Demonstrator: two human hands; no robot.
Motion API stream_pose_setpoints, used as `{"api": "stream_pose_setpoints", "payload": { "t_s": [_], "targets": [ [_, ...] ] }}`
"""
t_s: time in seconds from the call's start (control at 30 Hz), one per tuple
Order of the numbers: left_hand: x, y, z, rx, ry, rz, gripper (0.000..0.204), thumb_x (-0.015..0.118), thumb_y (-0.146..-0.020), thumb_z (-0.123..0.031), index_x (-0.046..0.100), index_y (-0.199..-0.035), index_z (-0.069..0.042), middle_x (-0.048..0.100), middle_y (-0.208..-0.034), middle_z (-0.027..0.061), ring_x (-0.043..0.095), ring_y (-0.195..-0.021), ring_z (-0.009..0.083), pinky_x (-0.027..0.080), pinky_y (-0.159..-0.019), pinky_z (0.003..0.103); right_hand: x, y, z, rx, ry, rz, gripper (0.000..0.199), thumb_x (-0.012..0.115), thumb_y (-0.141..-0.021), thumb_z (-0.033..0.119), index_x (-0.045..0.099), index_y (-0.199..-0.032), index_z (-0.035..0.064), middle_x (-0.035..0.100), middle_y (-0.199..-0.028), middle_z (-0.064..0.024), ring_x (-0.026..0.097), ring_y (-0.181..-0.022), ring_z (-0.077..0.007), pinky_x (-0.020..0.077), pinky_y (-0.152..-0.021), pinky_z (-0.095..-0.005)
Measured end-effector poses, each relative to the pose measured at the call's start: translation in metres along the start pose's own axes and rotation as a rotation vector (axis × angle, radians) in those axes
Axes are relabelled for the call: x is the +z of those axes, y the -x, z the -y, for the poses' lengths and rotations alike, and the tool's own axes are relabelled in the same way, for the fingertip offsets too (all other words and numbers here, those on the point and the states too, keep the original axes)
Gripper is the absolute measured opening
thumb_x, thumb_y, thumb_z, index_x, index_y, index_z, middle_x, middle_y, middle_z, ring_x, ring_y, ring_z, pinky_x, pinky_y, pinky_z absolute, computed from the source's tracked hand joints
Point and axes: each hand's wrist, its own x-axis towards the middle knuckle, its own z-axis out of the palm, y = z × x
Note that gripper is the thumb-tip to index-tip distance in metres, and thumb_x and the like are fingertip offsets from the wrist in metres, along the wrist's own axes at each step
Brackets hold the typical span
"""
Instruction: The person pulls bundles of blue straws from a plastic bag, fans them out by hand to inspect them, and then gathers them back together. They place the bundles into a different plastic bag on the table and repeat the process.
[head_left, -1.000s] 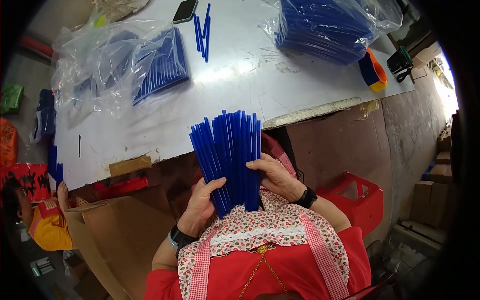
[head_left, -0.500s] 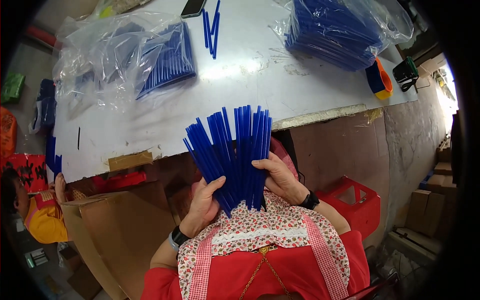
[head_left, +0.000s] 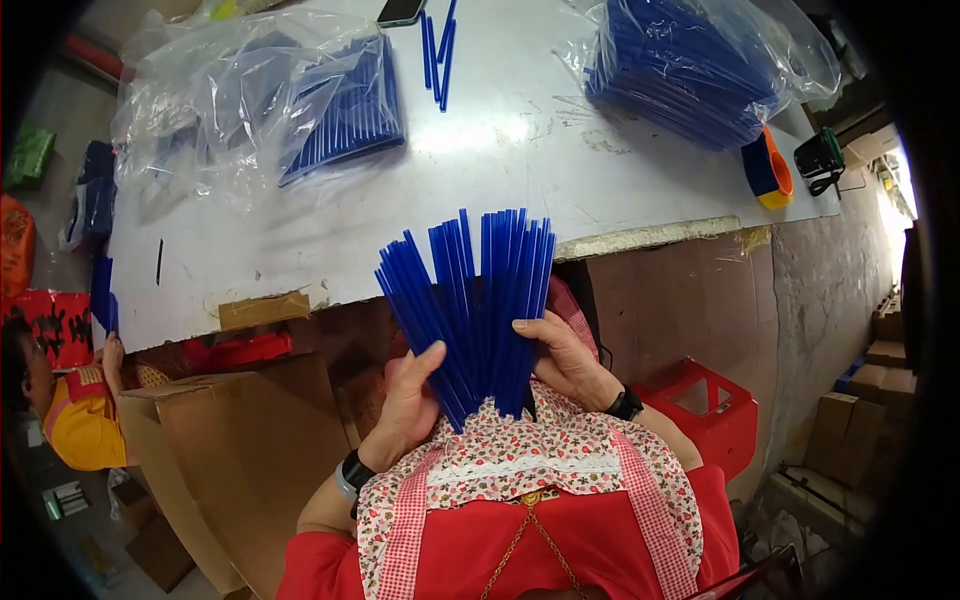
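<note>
A fan of thin blue plastic tubes [head_left: 505, 300] is spread between my two hands, in front of the floral apron [head_left: 560, 450]. The upper ends stand apart in uneven clusters, and the lower ends draw together near the apron. My left hand [head_left: 405, 400] grips the left side of the fan, thumb lying across the tubes. On the right side my right hand [head_left: 570, 362] holds the bundle, its thumb pressed on the front. The other fingers of both hands are mostly hidden behind the tubes.
A white table [head_left: 350, 235] with a chipped front edge lies ahead. On it are two clear bags of blue tubes [head_left: 350, 105] [head_left: 680, 75], several loose tubes [head_left: 430, 50], a phone [head_left: 401, 11] and a tape roll [head_left: 768, 170]. A cardboard box [head_left: 250, 440], red stool [head_left: 715, 420] and another person [head_left: 85, 415] are nearby.
The view has shifted slightly. The clusters in the fan have regrouped: the right-hand tubes stand closer together, and the gap left of the middle cluster looks wider. Both hands keep their grip.
</note>
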Motion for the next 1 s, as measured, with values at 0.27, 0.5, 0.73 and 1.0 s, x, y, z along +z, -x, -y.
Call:
{"api": "stream_pose_setpoints", "payload": {
  "t_s": [0.27, 0.5, 0.73, 1.0],
  "targets": [
    [0.016, -0.019, 0.0, 0.065, -0.382, 0.153, 0.038, 0.063, -0.087, -0.007, 0.052, -0.123, -0.003, 0.062, -0.113, 0.0086, 0.061, -0.101, 0.0182, 0.051, -0.089, 0.033, 0.006, -0.013, 0.011, 0.007, 0.01, 0.058, 0.039, 0.06, -0.085, 0.004, 0.051, -0.122, -0.0019, 0.061, -0.115, -0.0141, 0.062, -0.102, -0.0231, 0.0509, -0.092, -0.0371],
    [0.016, -0.021, 0.004, -0.098, -0.218, 0.1, 0.035, 0.061, -0.088, -0.006, 0.053, -0.123, -0.003, 0.062, -0.114, 0.0086, 0.062, -0.101, 0.0179, 0.052, -0.089, 0.035, -0.008, -0.003, 0.019, 0.034, -0.095, 0.038, 0.037, 0.058, -0.085, 0.003, 0.052, -0.122, -0.0035, 0.062, -0.114, -0.0163, 0.063, -0.102, -0.0257, 0.05, -0.095, -0.0395],
    [0.017, -0.016, 0.009, -0.091, -0.167, 0.051, 0.033, 0.061, -0.088, -0.005, 0.054, -0.121, -0.006, 0.063, -0.113, 0.0064, 0.062, -0.1, 0.0166, 0.052, -0.088, 0.033, -0.012, -0.002, 0.017, 0.037, -0.112, 0.069, 0.034, 0.057, -0.086, 0.005, 0.055, -0.119, -0.0022, 0.063, -0.112, -0.0138, 0.063, -0.1, -0.0212, 0.0512, -0.092, -0.0365],
    [0.013, -0.015, 0.009, -0.079, -0.13, 0.014, 0.037, 0.06, -0.088, -0.005, 0.052, -0.124, -0.004, 0.061, -0.116, 0.0108, 0.061, -0.103, 0.0212, 0.05, -0.092, 0.037, -0.014, 0.001, 0.016, 0.031, -0.127, 0.078, 0.04, 0.055, -0.085, 0.004, 0.051, -0.124, -0.0048, 0.06, -0.117, -0.0177, 0.061, -0.106, -0.0254, 0.0481, -0.097, -0.0401]
  ]
}}
